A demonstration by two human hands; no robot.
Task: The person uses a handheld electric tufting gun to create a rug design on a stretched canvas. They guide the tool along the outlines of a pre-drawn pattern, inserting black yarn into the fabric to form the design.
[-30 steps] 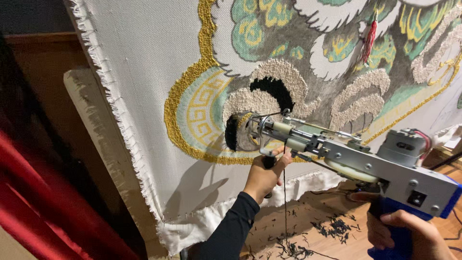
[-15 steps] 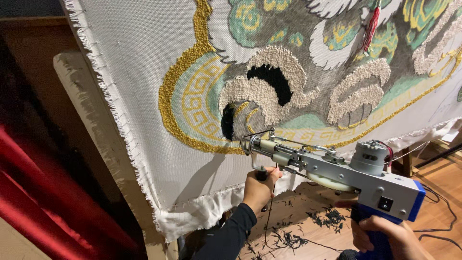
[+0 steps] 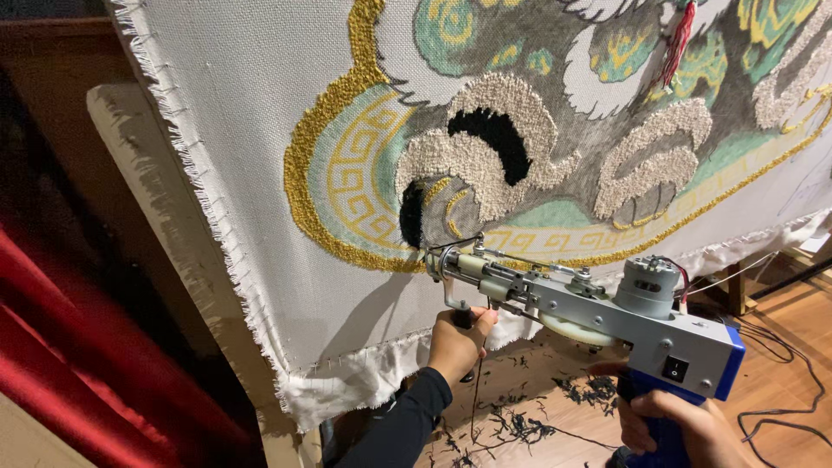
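Wooden floor point(image 3: 780, 381), strewn with dark yarn clippings point(image 3: 520, 425); red drape point(image 3: 78, 373) at left. Stretched backing cloth point(image 3: 260, 130), part-tufted in gold, cream, black, green. Tufting gun point(image 3: 589, 303), grey with blue handle, tip against cloth. Left hand point(image 3: 457, 342) closed round front handle; right hand point(image 3: 676, 425) closed round rear blue handle.

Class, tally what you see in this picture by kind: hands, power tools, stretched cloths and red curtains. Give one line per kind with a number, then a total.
Hands: 2, the left hand and the right hand
Power tools: 1, the grey and blue tufting gun
Stretched cloths: 1, the white tufting cloth with gold, green and black yarn
Red curtains: 1, the red curtain
Total: 5
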